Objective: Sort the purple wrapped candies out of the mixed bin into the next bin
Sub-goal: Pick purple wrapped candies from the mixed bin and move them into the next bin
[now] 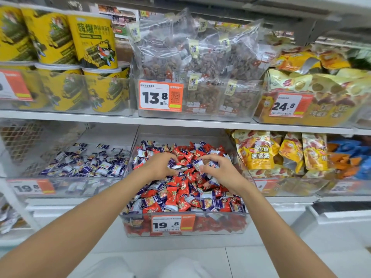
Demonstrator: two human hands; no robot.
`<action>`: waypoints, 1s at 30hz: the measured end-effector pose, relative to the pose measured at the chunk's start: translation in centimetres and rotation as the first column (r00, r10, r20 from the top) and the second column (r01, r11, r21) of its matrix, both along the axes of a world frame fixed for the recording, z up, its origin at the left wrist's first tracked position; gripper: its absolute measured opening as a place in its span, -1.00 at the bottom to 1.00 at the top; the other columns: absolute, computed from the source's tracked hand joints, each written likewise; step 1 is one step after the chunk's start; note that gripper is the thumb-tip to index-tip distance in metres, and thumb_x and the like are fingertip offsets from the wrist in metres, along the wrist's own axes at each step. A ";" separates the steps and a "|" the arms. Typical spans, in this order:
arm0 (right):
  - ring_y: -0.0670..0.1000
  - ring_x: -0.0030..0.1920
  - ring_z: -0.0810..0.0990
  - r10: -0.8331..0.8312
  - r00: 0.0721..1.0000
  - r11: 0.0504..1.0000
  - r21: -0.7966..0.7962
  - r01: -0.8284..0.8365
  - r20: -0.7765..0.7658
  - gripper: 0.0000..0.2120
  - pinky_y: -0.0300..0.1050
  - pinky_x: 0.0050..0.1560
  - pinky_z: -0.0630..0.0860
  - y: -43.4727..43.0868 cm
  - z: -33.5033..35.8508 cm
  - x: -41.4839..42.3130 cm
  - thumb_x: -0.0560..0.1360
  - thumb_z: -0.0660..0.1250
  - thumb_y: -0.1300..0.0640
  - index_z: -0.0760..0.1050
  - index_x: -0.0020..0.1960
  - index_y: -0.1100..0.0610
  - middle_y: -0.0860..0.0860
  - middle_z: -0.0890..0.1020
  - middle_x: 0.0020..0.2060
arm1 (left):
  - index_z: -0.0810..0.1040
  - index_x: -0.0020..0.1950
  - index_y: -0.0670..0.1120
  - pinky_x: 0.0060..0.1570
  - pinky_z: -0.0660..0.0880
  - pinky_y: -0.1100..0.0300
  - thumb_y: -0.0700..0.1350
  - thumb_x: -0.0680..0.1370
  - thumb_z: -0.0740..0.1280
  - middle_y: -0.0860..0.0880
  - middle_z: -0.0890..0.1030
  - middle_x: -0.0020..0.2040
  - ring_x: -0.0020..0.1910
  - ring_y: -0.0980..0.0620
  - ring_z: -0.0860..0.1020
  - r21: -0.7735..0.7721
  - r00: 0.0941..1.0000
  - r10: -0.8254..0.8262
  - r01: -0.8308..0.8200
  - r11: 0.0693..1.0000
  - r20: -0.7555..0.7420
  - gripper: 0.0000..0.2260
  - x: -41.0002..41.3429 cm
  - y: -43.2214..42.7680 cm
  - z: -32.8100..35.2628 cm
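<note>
Right grip (222, 173) pinches a purple candy (198, 164), long axis seemingly upright; left grip (160, 166) unclear.

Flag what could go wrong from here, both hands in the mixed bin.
1. Red candies lie tight against purple ones around the left hand; a red one could ride along in a grab.
2. The right hand pinches a purple candy only by its fingertips; it might drop back into the mixed bin on the way to the purple bin.
</note>
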State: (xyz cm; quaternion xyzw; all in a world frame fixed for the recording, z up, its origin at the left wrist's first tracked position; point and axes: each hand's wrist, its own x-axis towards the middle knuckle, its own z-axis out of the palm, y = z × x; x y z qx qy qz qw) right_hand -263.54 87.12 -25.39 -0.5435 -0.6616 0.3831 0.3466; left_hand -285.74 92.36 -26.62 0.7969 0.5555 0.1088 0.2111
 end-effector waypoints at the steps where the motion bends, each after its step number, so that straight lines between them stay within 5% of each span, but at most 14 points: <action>1: -0.17 0.16 0.51 -0.005 1.000 1.000 -0.008 0.005 0.000 -0.77 -0.12 0.19 0.36 0.0 -0.1 0.1 0.54 0.38 0.07 0.57 0.19 -0.01 -0.11 0.57 0.00 | 0.51 0.27 -0.06 -0.07 0.46 0.14 -0.02 0.49 0.45 -0.14 0.53 0.31 -0.12 0.00 0.58 -0.005 1.000 0.001 -0.001 1.000 -0.004 -0.62 0.0 0.0 0.2; 2: -0.18 0.16 0.52 -0.009 1.000 1.000 -0.016 0.009 -0.005 -0.75 -0.10 0.19 0.37 -0.1 0.0 0.0 0.54 0.39 0.07 0.57 0.21 -0.03 -0.12 0.58 0.01 | 0.52 0.28 -0.08 -0.15 0.43 0.17 -0.02 0.50 0.44 -0.18 0.57 0.25 -0.24 0.04 0.56 -0.007 1.000 0.005 -0.005 1.000 -0.006 -0.62 0.1 -0.1 0.3; 5: -0.10 0.09 0.59 -0.006 0.999 0.999 -0.044 0.004 -0.054 -0.70 0.03 0.18 0.52 -0.5 0.3 -0.1 0.52 0.41 0.11 0.57 0.23 -0.08 -0.14 0.58 0.00 | 0.55 0.27 -0.10 -0.07 0.48 0.12 -0.01 0.50 0.44 -0.22 0.61 0.17 -0.15 -0.05 0.62 0.031 0.999 0.019 -0.020 0.999 0.039 -0.62 -0.1 -0.9 0.8; 8: -0.24 0.05 0.54 0.014 0.999 0.999 -0.035 -0.015 -0.037 -0.79 -0.14 0.09 0.52 -1.0 1.1 -0.2 0.51 0.43 0.15 0.59 0.14 0.02 -0.22 0.56 0.07 | 0.62 0.18 -0.06 -0.31 0.46 0.22 0.01 0.47 0.46 -0.13 0.61 0.21 -0.41 0.13 0.55 0.093 0.986 0.022 -0.038 0.995 0.164 -0.68 -1.1 -1.4 1.2; 12: -0.15 0.17 0.48 0.027 0.999 0.999 -0.029 -0.026 0.031 -0.86 -0.12 0.18 0.31 -1.1 1.8 -0.8 0.50 0.44 0.13 0.58 0.05 0.05 -0.13 0.53 0.21 | 0.64 0.14 -0.01 0.04 0.50 0.19 0.05 0.42 0.48 -0.01 0.55 0.30 0.06 0.02 0.62 0.117 0.960 0.033 -0.068 0.991 0.280 -0.68 -2.6 -2.5 2.3; 15: -0.03 -0.05 0.62 0.018 1.000 1.000 -0.022 -0.018 0.016 -0.85 -0.12 0.03 0.47 -1.4 2.5 -2.1 0.51 0.42 0.09 0.55 0.07 0.05 -0.05 0.57 0.14 | 0.63 0.07 0.05 -0.39 0.45 0.35 0.04 0.42 0.50 0.10 0.51 0.21 -0.41 0.17 0.57 0.118 0.909 0.068 -0.127 0.985 0.411 -0.75 -3.2 -3.4 3.3; 16: -0.03 -0.07 0.64 0.007 1.000 1.000 -0.005 -0.007 0.024 -0.85 -0.15 -0.01 0.48 -1.5 2.7 -2.6 0.52 0.41 0.07 0.55 0.07 0.03 -0.05 0.57 0.15 | 0.62 0.05 0.07 -0.45 0.41 0.39 0.03 0.42 0.50 0.08 0.51 0.22 -0.41 0.15 0.56 0.124 0.897 0.077 -0.145 0.982 0.436 -0.77 -3.3 -3.6 3.6; 18: -0.03 -0.12 0.67 0.000 1.000 1.000 -0.001 0.000 0.026 -0.85 -0.18 -0.04 0.49 -1.7 3.0 -3.5 0.53 0.40 0.05 0.55 0.09 -0.01 -0.05 0.55 0.19 | 0.61 0.03 0.08 -0.43 0.45 0.37 0.00 0.43 0.50 0.05 0.53 0.21 -0.29 0.08 0.63 0.138 0.880 0.074 -0.155 0.978 0.468 -0.79 -4.0 -4.2 4.1; 24: 0.06 -0.24 0.68 0.049 0.997 0.999 0.010 -0.050 0.065 -0.85 -0.34 -0.22 0.50 -2.0 4.8 -7.3 0.54 0.38 0.07 0.55 0.11 -0.02 -0.01 0.59 0.13 | 0.62 -0.01 0.06 -0.41 0.49 0.32 -0.05 0.42 0.52 0.04 0.54 0.13 -0.48 0.13 0.60 0.143 0.835 0.107 -0.216 0.966 0.539 -0.81 -9.4 -4.7 4.8; 27: 0.01 -0.26 0.67 0.124 0.980 0.992 0.012 -0.128 0.156 -0.82 -0.22 -0.09 0.53 -1.7 5.2 -10.9 0.52 0.40 -0.03 0.54 0.11 -0.11 -0.03 0.58 0.21 | 0.64 0.03 0.01 -0.37 0.58 0.18 -0.07 0.42 0.52 0.00 0.57 0.13 -0.40 0.04 0.64 0.088 0.766 0.205 -0.322 0.943 0.609 -0.79 -14.2 -4.5 3.7; 30: -0.06 -0.40 0.55 0.211 0.952 0.975 0.021 -0.221 0.222 -0.82 -0.32 -0.37 0.42 -0.8 5.5 -14.9 0.54 0.37 -0.02 0.53 0.14 -0.08 -0.01 0.66 0.05 | 0.61 0.03 0.01 -0.42 0.55 0.25 -0.07 0.43 0.51 -0.02 0.58 0.15 -0.45 0.10 0.61 0.063 0.742 0.314 -0.431 0.900 0.592 -0.80 -19.3 -3.8 2.0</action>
